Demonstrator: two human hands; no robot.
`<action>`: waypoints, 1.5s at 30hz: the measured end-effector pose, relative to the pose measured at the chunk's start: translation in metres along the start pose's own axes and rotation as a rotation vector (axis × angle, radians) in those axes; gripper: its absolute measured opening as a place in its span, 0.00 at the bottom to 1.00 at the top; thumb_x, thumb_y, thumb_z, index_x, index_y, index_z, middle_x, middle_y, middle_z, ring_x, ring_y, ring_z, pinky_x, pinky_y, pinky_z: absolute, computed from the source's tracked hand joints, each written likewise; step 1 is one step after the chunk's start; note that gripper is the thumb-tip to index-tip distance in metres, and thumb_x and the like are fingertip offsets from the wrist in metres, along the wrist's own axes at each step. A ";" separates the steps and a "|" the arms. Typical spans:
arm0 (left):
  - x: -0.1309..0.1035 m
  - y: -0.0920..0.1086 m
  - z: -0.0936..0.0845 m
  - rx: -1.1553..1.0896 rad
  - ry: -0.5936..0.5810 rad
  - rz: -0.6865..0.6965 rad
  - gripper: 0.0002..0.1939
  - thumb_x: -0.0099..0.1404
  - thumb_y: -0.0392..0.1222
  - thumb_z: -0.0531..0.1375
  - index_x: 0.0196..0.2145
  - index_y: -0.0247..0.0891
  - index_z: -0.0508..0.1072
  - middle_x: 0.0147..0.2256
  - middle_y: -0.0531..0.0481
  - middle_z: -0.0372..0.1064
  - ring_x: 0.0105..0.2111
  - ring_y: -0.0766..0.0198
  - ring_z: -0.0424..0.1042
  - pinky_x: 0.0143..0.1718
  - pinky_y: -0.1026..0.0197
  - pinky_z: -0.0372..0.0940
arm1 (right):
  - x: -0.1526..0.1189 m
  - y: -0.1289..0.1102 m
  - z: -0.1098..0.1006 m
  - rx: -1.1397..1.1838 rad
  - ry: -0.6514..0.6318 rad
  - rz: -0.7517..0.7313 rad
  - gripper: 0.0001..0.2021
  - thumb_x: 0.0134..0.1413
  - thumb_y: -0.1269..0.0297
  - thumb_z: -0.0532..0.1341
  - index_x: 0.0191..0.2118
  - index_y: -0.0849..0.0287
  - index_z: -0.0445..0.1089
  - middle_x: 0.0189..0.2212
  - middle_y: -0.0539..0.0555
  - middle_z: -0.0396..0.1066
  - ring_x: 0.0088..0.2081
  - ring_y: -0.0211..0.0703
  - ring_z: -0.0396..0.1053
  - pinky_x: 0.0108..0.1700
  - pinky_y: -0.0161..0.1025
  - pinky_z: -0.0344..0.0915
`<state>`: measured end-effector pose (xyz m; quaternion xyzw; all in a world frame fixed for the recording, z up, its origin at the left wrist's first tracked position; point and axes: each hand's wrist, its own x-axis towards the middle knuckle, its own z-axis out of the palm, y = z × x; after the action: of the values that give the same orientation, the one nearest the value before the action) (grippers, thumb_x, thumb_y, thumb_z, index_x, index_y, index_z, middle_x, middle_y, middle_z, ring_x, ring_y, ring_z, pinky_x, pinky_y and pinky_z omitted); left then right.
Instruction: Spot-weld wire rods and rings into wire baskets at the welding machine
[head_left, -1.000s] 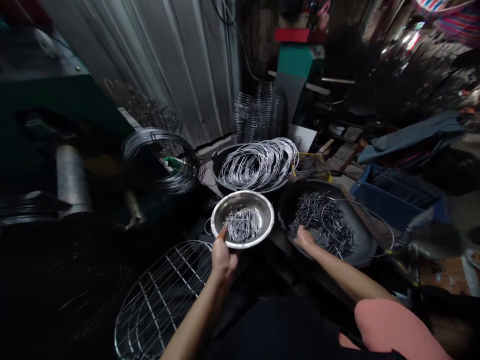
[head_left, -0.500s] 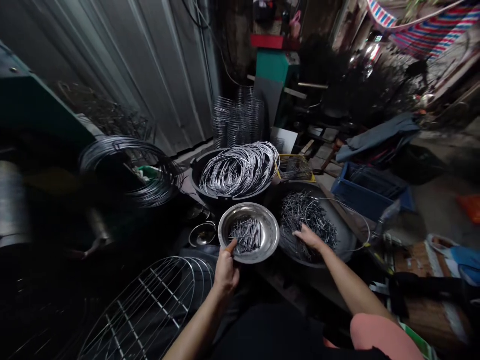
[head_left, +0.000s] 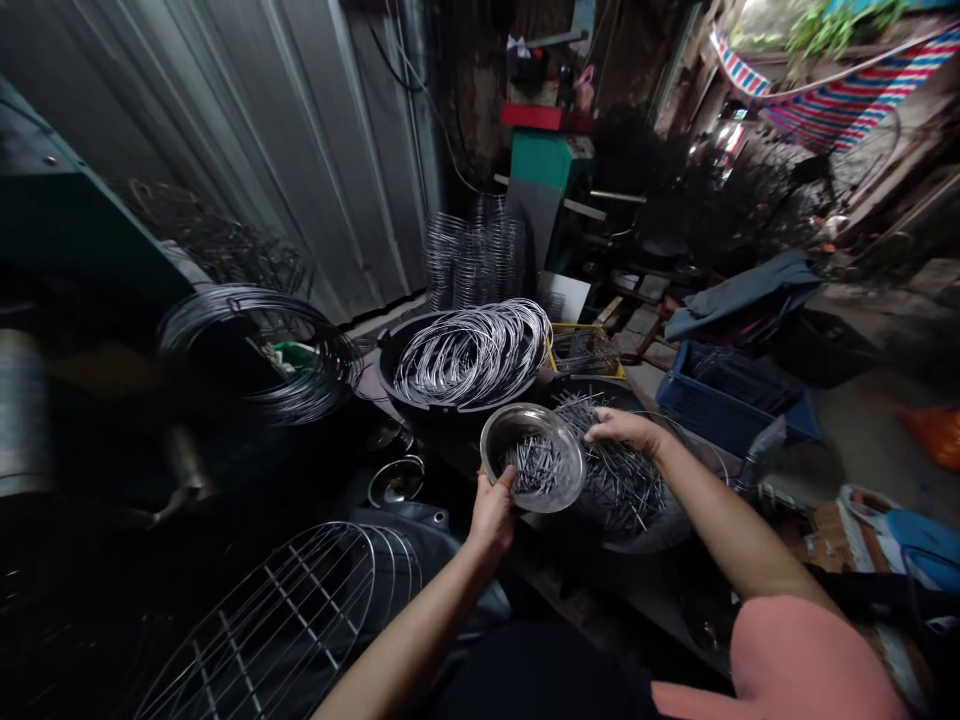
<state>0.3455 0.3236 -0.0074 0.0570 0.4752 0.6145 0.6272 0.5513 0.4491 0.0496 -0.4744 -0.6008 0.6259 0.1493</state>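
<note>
My left hand (head_left: 493, 510) grips the near rim of a shiny metal bowl (head_left: 568, 450), thumb inside, and the bowl tilts to the right. Short cut wire pieces (head_left: 534, 466) lie in it. Just right of the bowl, my right hand (head_left: 626, 432) is closed on a bunch of wire pieces (head_left: 576, 408) sticking out from its fingertips. Beneath that hand, a wide dark basin (head_left: 660, 535) bears a heap of similar wire pieces (head_left: 626, 490). The bowl overlaps the basin's left side in view.
A black tub (head_left: 386, 375) full of wire rings (head_left: 476, 350) stands behind the bowl. A wire coil (head_left: 300, 405) is on the left, a round wire grill (head_left: 292, 610) at front left. A blue crate (head_left: 694, 400) and yellow basket (head_left: 604, 368) stand beyond the basin.
My left hand has brought the bowl rightward to the basin and tipped it. My right hand has risen from the heap with a bunch of wire pieces. The camera view has shifted slightly.
</note>
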 end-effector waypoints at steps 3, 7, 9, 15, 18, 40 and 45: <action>0.004 -0.009 0.001 0.018 -0.006 -0.014 0.23 0.60 0.35 0.59 0.52 0.43 0.60 0.36 0.50 0.71 0.30 0.64 0.73 0.34 0.61 0.69 | 0.018 -0.010 0.024 -0.152 -0.086 0.136 0.09 0.32 0.68 0.63 0.26 0.61 0.65 0.19 0.45 0.67 0.23 0.35 0.64 0.26 0.32 0.63; 0.008 -0.016 -0.001 -0.001 0.000 -0.010 0.22 0.60 0.36 0.60 0.51 0.42 0.60 0.37 0.48 0.71 0.31 0.64 0.73 0.34 0.61 0.69 | 0.049 -0.009 0.068 -0.392 0.105 0.238 0.07 0.36 0.71 0.63 0.26 0.61 0.64 0.18 0.47 0.66 0.24 0.39 0.67 0.27 0.33 0.65; 0.010 -0.019 -0.001 -0.019 0.003 -0.003 0.22 0.59 0.36 0.60 0.51 0.41 0.60 0.37 0.48 0.71 0.32 0.63 0.73 0.34 0.60 0.69 | 0.060 -0.005 0.086 -0.435 0.190 0.227 0.09 0.38 0.71 0.63 0.30 0.61 0.66 0.23 0.50 0.70 0.29 0.43 0.69 0.31 0.35 0.66; 0.012 -0.024 0.000 -0.103 0.015 0.041 0.21 0.58 0.33 0.60 0.48 0.41 0.61 0.41 0.47 0.71 0.37 0.64 0.73 0.40 0.61 0.68 | 0.069 0.001 0.108 -0.506 0.395 0.160 0.26 0.45 0.60 0.64 0.50 0.66 0.62 0.48 0.64 0.68 0.50 0.52 0.66 0.50 0.41 0.62; 0.011 -0.022 0.002 -0.096 0.028 0.038 0.19 0.58 0.32 0.60 0.47 0.39 0.62 0.40 0.47 0.71 0.37 0.64 0.73 0.40 0.61 0.68 | 0.058 0.000 0.102 -0.522 0.381 0.024 0.29 0.49 0.54 0.62 0.54 0.65 0.60 0.51 0.64 0.66 0.53 0.52 0.64 0.54 0.44 0.59; -0.014 0.029 -0.036 -0.112 -0.008 -0.015 0.17 0.60 0.36 0.60 0.47 0.36 0.66 0.35 0.46 0.74 0.33 0.62 0.74 0.39 0.60 0.69 | -0.030 0.033 0.159 0.805 0.198 0.096 0.05 0.48 0.71 0.64 0.32 0.61 0.68 0.32 0.54 0.75 0.33 0.41 0.73 0.34 0.40 0.74; -0.015 0.044 -0.046 -0.082 0.095 0.022 0.17 0.61 0.35 0.59 0.49 0.36 0.65 0.33 0.47 0.74 0.31 0.61 0.74 0.38 0.58 0.69 | -0.019 0.024 0.169 0.769 0.179 0.051 0.07 0.46 0.72 0.64 0.33 0.62 0.68 0.34 0.55 0.75 0.35 0.44 0.73 0.37 0.43 0.74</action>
<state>0.2869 0.2986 0.0043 0.0074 0.4780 0.6425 0.5989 0.4398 0.3259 0.0072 -0.4513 -0.2951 0.7649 0.3524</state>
